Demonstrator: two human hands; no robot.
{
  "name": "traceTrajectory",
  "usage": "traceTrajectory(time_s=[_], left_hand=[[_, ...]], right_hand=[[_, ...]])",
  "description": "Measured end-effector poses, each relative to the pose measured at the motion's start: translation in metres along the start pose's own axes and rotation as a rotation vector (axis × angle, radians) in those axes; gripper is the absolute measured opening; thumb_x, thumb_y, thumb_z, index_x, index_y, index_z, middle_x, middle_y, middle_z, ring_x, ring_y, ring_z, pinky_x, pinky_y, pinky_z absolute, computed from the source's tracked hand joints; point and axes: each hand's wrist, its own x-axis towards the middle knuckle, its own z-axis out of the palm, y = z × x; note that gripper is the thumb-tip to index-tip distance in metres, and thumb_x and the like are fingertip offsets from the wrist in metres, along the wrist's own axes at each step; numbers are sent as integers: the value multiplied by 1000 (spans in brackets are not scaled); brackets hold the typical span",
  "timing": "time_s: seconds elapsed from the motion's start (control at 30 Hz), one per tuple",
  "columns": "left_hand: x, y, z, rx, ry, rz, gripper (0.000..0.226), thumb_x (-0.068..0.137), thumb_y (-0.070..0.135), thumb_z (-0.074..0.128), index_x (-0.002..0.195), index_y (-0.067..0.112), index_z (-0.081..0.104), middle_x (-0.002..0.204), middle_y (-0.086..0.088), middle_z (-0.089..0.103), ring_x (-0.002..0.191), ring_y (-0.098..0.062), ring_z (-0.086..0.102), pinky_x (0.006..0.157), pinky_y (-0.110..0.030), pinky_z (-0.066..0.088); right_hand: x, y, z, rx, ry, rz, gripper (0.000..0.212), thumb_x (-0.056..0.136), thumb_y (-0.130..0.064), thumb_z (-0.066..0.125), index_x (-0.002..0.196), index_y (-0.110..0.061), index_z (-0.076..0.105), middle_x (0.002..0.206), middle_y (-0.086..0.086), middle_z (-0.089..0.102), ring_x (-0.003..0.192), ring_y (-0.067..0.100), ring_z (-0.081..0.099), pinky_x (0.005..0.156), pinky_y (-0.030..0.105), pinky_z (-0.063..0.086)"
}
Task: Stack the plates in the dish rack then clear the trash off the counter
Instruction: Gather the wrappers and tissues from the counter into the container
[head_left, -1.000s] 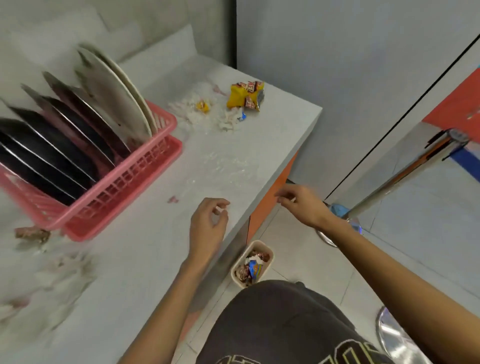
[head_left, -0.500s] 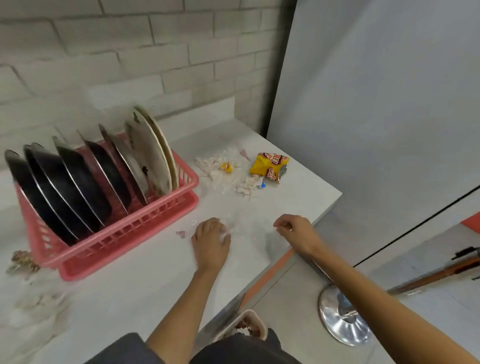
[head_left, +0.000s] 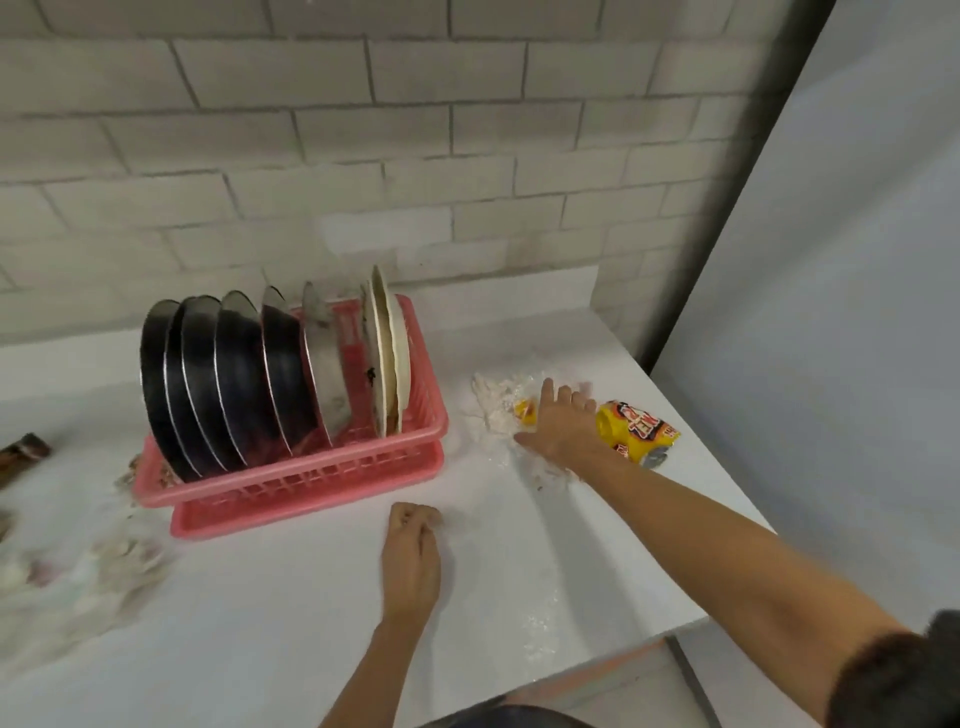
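Several black, metal and cream plates (head_left: 244, 374) stand on edge in the pink dish rack (head_left: 311, 480) on the white counter (head_left: 270, 613). My right hand (head_left: 563, 423) reaches out with fingers spread and lies flat on a heap of white crumpled tissue (head_left: 493, 408) holding a small yellow scrap (head_left: 524, 410). A yellow snack wrapper (head_left: 636, 434) lies just right of that hand. My left hand (head_left: 413, 553) rests on the counter in front of the rack with fingers curled under; anything in it is hidden.
More crumpled trash (head_left: 98, 566) lies blurred at the counter's left, with a brown wrapper (head_left: 23, 452) near the left edge. A brick wall (head_left: 363, 156) backs the counter, a grey panel (head_left: 831, 312) stands to the right. The counter's front edge (head_left: 623, 649) runs near my body.
My right hand has gone from the counter's front edge forward onto the tissue pile by the yellow wrapper. My left hand stayed curled on the counter. The view swung up towards the wall.
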Motion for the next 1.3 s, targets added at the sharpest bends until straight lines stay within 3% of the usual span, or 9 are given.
traceTrajectory(time_s=[0.17, 0.27, 0.47, 0.73, 0.87, 1.0, 1.07, 1.13, 1.3], left_hand=[[1, -2, 2, 35, 4, -42, 22, 81, 36, 45, 83, 16, 53, 91, 4, 46, 78, -4, 53, 67, -17, 39], [1, -5, 4, 72, 14, -41, 13, 86, 29, 53, 86, 16, 53, 93, 3, 46, 78, -11, 55, 69, -25, 45], [2, 7, 2, 37, 85, -78, 22, 84, 36, 53, 73, 19, 45, 80, 1, 46, 68, -15, 49, 61, -27, 39], [-9, 23, -12, -24, 136, -186, 32, 73, -8, 62, 66, 15, 41, 71, -3, 44, 59, -11, 38, 60, -26, 37], [-7, 49, -20, -134, 213, -141, 25, 75, -12, 61, 70, 7, 46, 76, -10, 48, 66, -12, 43, 67, -25, 38], [-5, 75, -21, -425, 282, -278, 10, 79, 3, 58, 77, 11, 53, 91, -8, 60, 80, -16, 57, 74, -36, 49], [-9, 91, -16, -594, 232, -312, 8, 86, -2, 55, 86, 6, 55, 101, -2, 66, 96, -14, 65, 82, -35, 56], [-16, 110, -10, -736, 150, -375, 10, 92, -3, 50, 88, 6, 52, 95, -7, 68, 90, -20, 68, 72, -35, 57], [-48, 135, -9, -1078, 67, -587, 21, 98, 30, 45, 91, 19, 61, 81, 0, 65, 80, -13, 61, 67, -29, 44]], right_hand=[[13, 5, 17, -5, 28, -76, 62, 86, -41, 64, 133, -11, 38, 132, 14, 46, 122, 34, 46, 101, 46, 37], [16, 10, 21, 7, 98, -131, 42, 93, -30, 54, 129, -12, 44, 128, 11, 53, 120, 32, 49, 103, 46, 37], [12, 13, -15, 76, 278, -234, 47, 92, -37, 56, 131, -14, 44, 122, 9, 52, 110, 30, 53, 91, 42, 41], [-24, 10, -64, 515, 520, -471, 38, 91, -15, 58, 128, -14, 51, 111, 2, 56, 96, 19, 54, 85, 36, 42], [-49, -1, -81, 907, 412, -526, 27, 83, 3, 53, 106, -10, 59, 86, -7, 54, 76, 5, 49, 71, 19, 42], [-82, -18, -75, 1102, 274, -520, 16, 77, 10, 50, 79, -6, 54, 75, -4, 51, 69, 7, 45, 64, 24, 39], [-101, -28, -59, 1103, 202, -567, 19, 82, 8, 49, 77, -10, 53, 79, -1, 50, 72, 10, 47, 64, 28, 41], [-123, -39, -40, 1096, 119, -623, 19, 87, 4, 48, 80, -12, 54, 85, 0, 49, 76, 14, 51, 66, 29, 43], [-173, -57, 0, 1183, 36, -476, 26, 83, 11, 51, 86, -12, 61, 90, -3, 53, 84, 11, 57, 74, 18, 46]])
